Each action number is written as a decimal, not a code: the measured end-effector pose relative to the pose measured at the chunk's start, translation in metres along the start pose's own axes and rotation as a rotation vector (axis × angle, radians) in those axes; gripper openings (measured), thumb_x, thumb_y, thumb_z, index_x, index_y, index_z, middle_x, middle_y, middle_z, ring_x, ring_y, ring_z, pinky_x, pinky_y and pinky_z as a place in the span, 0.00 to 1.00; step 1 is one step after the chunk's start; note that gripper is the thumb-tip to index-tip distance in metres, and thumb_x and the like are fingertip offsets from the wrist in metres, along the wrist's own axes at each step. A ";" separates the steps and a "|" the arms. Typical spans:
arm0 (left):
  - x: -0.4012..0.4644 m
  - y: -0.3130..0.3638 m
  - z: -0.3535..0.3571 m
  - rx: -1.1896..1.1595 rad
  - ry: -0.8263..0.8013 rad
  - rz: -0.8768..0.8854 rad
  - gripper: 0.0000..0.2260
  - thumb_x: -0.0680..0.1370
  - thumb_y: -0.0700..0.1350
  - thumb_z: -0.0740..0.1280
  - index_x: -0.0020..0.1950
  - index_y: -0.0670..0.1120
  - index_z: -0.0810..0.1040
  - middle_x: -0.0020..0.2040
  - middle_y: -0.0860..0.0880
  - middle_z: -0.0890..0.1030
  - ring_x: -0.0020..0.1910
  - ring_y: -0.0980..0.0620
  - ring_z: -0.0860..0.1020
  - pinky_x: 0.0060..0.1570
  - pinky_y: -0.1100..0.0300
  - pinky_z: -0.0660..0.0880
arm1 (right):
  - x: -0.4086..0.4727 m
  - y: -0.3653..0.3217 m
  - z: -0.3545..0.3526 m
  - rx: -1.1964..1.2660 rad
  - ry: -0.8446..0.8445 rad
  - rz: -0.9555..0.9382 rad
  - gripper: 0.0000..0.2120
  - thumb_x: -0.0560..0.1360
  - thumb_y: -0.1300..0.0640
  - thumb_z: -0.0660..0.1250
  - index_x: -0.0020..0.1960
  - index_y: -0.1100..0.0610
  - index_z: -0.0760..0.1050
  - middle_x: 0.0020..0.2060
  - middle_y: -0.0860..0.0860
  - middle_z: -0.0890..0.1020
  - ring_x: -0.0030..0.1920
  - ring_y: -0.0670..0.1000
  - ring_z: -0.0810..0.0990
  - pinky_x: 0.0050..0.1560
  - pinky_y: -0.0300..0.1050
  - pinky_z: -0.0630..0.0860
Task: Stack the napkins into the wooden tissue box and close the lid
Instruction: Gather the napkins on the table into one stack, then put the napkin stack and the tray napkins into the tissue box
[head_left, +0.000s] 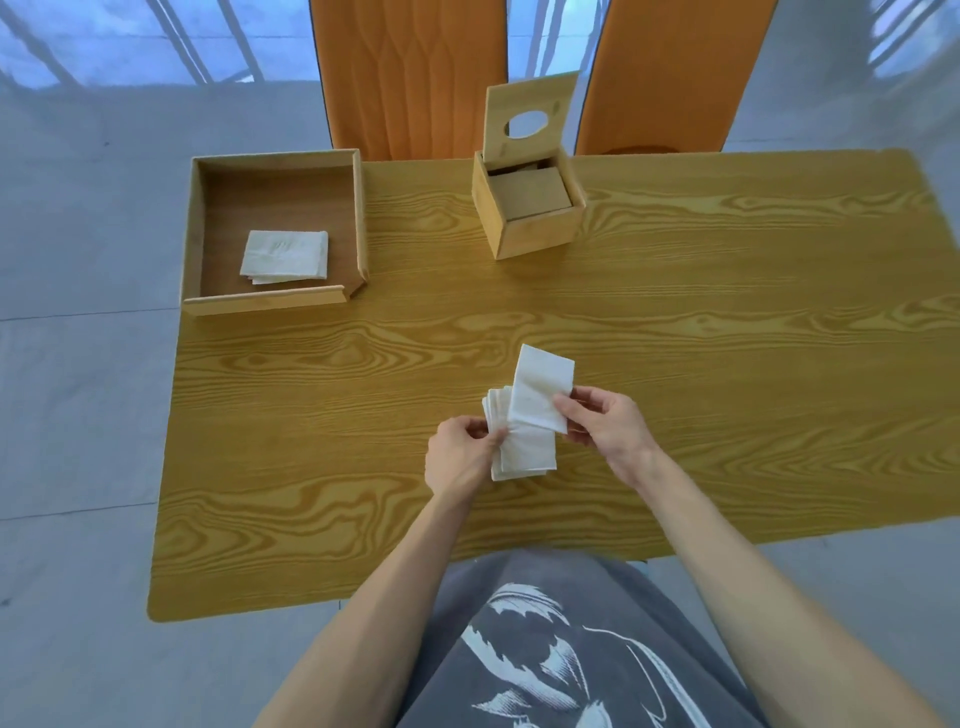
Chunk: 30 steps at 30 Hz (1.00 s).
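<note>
Napkins sit pinched in the left hand above the surface — the right hand grips one napkin. The tissue box stands open, well apart.

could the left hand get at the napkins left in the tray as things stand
Probably not right away. The left hand is gripping a napkin stack together with the right hand. The tray is open-topped, its napkins uncovered, with bare table between, so once freed the way looks clear.

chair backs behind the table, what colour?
Orange, with stitched vertical lines; the chair backs show best in the head view.
</note>
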<state>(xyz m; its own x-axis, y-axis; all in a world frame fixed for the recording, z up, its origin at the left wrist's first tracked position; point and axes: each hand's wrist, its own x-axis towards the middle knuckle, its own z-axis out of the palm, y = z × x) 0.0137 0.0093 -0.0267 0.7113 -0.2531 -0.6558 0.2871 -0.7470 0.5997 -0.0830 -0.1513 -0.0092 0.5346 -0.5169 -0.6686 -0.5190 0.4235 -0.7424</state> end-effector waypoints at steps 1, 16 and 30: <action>-0.001 0.000 0.000 -0.007 0.001 -0.006 0.13 0.74 0.54 0.72 0.55 0.49 0.84 0.43 0.57 0.82 0.47 0.53 0.82 0.46 0.57 0.77 | -0.005 0.006 -0.002 -0.021 -0.017 0.005 0.12 0.74 0.58 0.74 0.56 0.60 0.81 0.45 0.52 0.86 0.41 0.48 0.83 0.39 0.40 0.79; -0.008 0.000 0.001 -0.085 -0.007 0.029 0.19 0.76 0.61 0.67 0.56 0.48 0.83 0.50 0.53 0.86 0.49 0.52 0.83 0.51 0.52 0.79 | -0.014 0.036 0.018 -0.714 0.264 -0.297 0.18 0.73 0.49 0.74 0.59 0.56 0.82 0.48 0.51 0.87 0.49 0.51 0.84 0.51 0.49 0.80; -0.004 0.021 -0.009 -0.653 -0.300 -0.006 0.23 0.73 0.40 0.77 0.64 0.45 0.71 0.52 0.45 0.86 0.48 0.50 0.86 0.44 0.55 0.82 | -0.014 0.002 0.004 -0.311 -0.146 -0.149 0.18 0.74 0.50 0.74 0.62 0.54 0.78 0.49 0.47 0.86 0.43 0.39 0.83 0.45 0.35 0.78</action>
<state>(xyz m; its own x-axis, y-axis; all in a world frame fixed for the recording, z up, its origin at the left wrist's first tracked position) 0.0223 0.0004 -0.0074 0.5289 -0.4783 -0.7011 0.6821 -0.2519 0.6865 -0.0882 -0.1401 -0.0017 0.6976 -0.4345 -0.5698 -0.5941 0.0940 -0.7989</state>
